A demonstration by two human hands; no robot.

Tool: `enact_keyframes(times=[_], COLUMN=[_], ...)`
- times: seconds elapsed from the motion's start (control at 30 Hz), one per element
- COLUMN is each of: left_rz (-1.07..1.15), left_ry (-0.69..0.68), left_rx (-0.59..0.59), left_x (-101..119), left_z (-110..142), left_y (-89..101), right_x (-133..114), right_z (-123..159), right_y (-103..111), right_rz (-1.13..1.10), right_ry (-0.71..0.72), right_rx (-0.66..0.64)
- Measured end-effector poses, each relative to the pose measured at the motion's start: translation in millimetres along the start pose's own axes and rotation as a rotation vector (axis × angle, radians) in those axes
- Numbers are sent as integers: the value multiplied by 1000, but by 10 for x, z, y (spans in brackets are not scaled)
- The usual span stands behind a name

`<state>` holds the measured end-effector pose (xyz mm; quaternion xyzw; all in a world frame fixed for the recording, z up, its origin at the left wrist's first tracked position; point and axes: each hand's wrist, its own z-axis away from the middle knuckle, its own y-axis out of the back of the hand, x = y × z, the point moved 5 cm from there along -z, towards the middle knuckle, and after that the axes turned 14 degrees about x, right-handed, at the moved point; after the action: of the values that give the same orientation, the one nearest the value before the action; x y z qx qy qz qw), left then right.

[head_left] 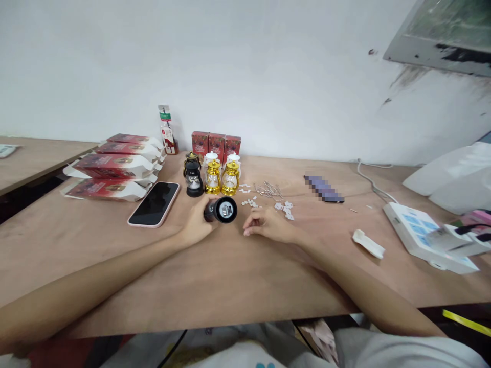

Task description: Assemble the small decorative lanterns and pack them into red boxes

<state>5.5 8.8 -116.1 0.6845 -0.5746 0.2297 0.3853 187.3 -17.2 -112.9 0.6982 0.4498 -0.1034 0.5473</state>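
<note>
My left hand (197, 225) is closed around a small black lantern (223, 210), tipped so that its round base faces me. A light disc with a small square part shows inside the base. To the right, my right hand (268, 224) hovers low over the table with thumb and fingers pinched together; anything between the fingertips is too small to make out. Just beyond the hands lie small round pieces (251, 203), white cut-out pieces (284, 209) and a heap of thin metal wires (268, 190). Several little lanterns in black, gold (230, 179) and white stand behind.
A phone (154, 204) lies left of my left hand, beside stacked red-and-white boxes (115, 166). Three red boxes (217, 144) and a bottle (168, 130) stand near the wall. Rightward are a blurred-out flat object (324, 188), a white curved piece (368, 244) and a power strip (416, 230).
</note>
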Motion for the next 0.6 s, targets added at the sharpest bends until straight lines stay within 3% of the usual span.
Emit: enact_keyframes(times=[0.2, 0.27, 0.43, 0.6], left_rz=[-36, -57, -176, -322], left_ry=[-25, -47, -135, -166], left_rx=[-21, -44, -111, -163], left_x=[41, 47, 62, 87], left_z=[19, 25, 51, 94], left_y=[-10, -18, -34, -51], right_x=[-197, -289, -492, -520], right_z=[68, 123, 222, 230], right_y=[215, 233, 162, 75], right_rz=[-175, -138, -13, 31], right_ry=[187, 244, 415, 486], right_rx=[505, 591, 585, 531])
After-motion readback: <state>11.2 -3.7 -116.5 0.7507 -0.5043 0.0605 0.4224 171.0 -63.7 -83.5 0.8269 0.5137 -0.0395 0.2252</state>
